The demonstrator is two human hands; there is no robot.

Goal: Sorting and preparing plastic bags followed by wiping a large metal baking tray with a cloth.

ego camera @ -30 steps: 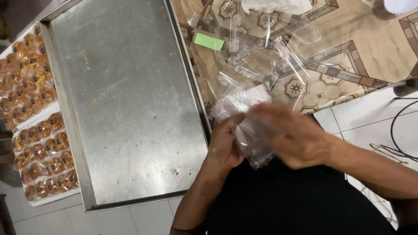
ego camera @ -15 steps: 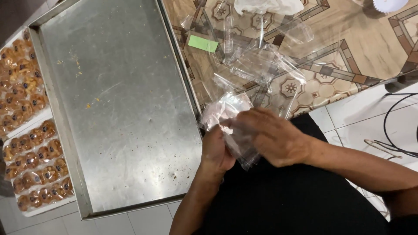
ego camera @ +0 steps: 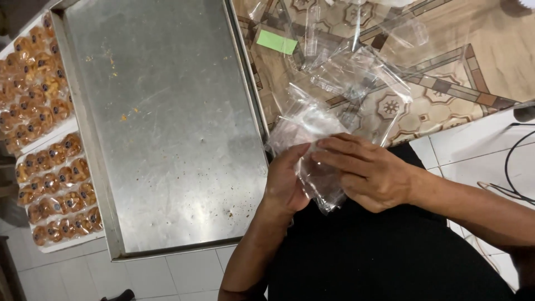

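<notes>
Both my hands hold a small clear plastic bag [ego camera: 312,125] just right of a large metal baking tray [ego camera: 167,128]. My left hand [ego camera: 287,181] grips the bag from the left and below. My right hand [ego camera: 370,170] lies across it from the right, fingers pinching its upper edge. The bag's lower end [ego camera: 326,198] hangs between my hands over my black clothing. What is inside the bag cannot be made out.
More clear plastic bags [ego camera: 356,72] lie scattered on a patterned mat [ego camera: 446,61], with a green slip [ego camera: 277,42] among them. White trays of brown pastries [ego camera: 50,167] sit left of the metal tray. A black cable [ego camera: 510,167] crosses the white tiles at right.
My hands and the bag have shifted slightly up and left in view. My fingers have changed their hold on the bag's top edge.
</notes>
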